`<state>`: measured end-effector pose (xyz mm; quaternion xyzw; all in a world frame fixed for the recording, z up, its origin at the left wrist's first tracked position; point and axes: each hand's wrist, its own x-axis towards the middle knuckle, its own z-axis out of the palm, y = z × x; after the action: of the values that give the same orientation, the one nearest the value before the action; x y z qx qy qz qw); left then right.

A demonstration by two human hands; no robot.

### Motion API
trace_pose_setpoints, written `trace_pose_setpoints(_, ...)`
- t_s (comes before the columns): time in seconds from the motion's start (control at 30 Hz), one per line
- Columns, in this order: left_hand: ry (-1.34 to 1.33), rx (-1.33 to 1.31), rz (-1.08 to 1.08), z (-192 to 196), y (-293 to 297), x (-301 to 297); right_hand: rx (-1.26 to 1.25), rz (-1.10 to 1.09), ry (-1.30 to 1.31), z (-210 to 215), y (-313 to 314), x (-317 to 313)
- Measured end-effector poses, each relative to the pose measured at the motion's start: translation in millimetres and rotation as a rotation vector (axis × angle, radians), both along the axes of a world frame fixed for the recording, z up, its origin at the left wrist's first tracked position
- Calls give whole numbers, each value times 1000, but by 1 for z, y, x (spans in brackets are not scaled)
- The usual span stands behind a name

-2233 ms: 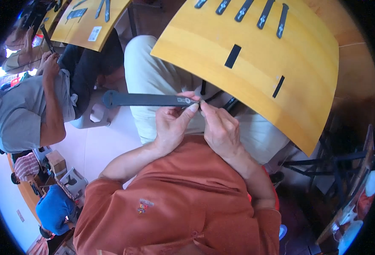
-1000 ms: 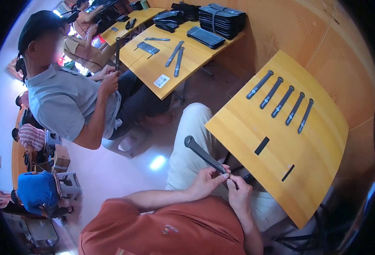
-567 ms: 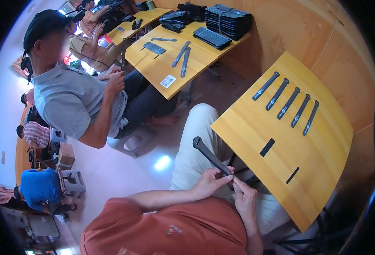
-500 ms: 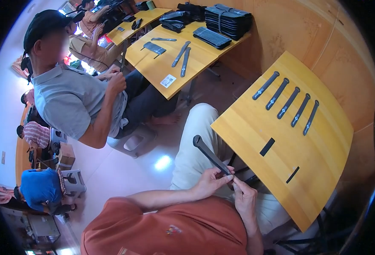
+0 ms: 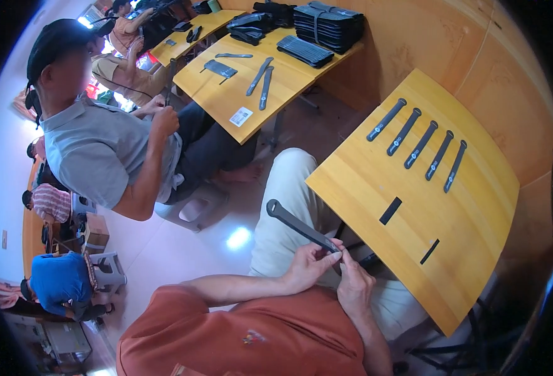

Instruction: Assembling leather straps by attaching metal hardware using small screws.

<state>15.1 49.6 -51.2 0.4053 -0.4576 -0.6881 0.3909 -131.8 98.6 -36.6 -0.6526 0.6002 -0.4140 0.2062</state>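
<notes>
- Yellow worktop (image 5: 358,182): biggest item from where I stand, ahead and right of the lap. Near edge sits close to the right hand; best to keep strap and knuckles clear of it.
- Pale-trousered lap (image 5: 286,194): under the hands, one knee just left of the worktop. Handy backstop, I'd say; forearms lowered that way should wobble less.
- Row of five dark straps (image 5: 421,145): flat on the worktop's far part, side by side, apart, slotted ends pointing away. Neither hand touches them.
- Held dark strap (image 5: 301,224): off the worktop, in the air over the lap, slanting, slotted end out to the upper left, near end at the fingers. Keep it untwisted; that long free end could swing and drag on the pinch.
- Left hand (image 5: 308,267): fingers closed, gripping the strap close to its near end, thumb on top. Looks like the steadying hand; a firm hold near the tip should stop it flexing.
- Right hand (image 5: 355,283): fingers pinched on the very end, right by the left thumb. Any smaller bit between them, can't tell. Light, short moves suit; no tugging against the left.
- Wide black mark (image 5: 390,211) and thin black mark (image 5: 430,251): worktop's near part. Laid on or cut in, can't tell.
</notes>
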Motion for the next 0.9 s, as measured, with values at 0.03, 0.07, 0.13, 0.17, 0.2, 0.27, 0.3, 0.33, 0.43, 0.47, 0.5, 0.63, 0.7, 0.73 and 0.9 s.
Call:
trace_pose_setpoints(0.03, 3, 3, -3, -1, 0, -1, 3, -3, 3, 0, 0, 0)
trace_pose_setpoints(0.07, 5, 4, 7, 0, -1, -2, -4, -4, -2, -1, 0, 0)
trace_pose_setpoints(0.13, 6, 7, 17, 1, -2, -3, -9, -5, -8, -5, -2, 0)
trace_pose_setpoints(0.17, 26, 49, 10, 2, -2, -3, -2, -17, -64, -8, -2, -1)
trace_pose_setpoints(0.2, 46, 90, 3, 2, -3, -2, 4, -30, -119, -10, -3, -1)
trace_pose_setpoints(0.27, 54, 104, 4, 1, -4, -1, 14, -20, -135, -10, -3, -1)
trace_pose_setpoints(0.3, 64, 115, 5, 1, -5, 0, 21, -9, -150, -10, -3, -1)
trace_pose_setpoints(0.33, 62, 118, 5, 2, -5, 0, 23, -10, -151, -9, -3, -1)
trace_pose_setpoints(0.43, 5, 94, -6, 4, -3, 1, 59, 0, -163, -8, 0, -2)
trace_pose_setpoints(0.47, -6, 116, -48, 4, -3, 3, 91, 2, -222, -9, 1, -3)
trace_pose_setpoints(0.5, -17, 138, -91, 3, -3, 5, 123, 5, -282, -10, 3, -3)
trace_pose_setpoints(0.63, -141, -123, -183, -3, -4, 20, 151, 59, -280, -2, 9, -7)
trace_pose_setpoints(0.7, -133, -111, -288, 0, -6, 30, 150, 134, -176, 10, 8, -9)
trace_pose_setpoints(0.73, -128, -110, -293, 5, -11, 34, 152, 128, -172, 15, 9, -11)
trace_pose_setpoints(0.9, -197, -132, -641, 30, -35, 49, 78, 319, 79, 27, 6, -18)
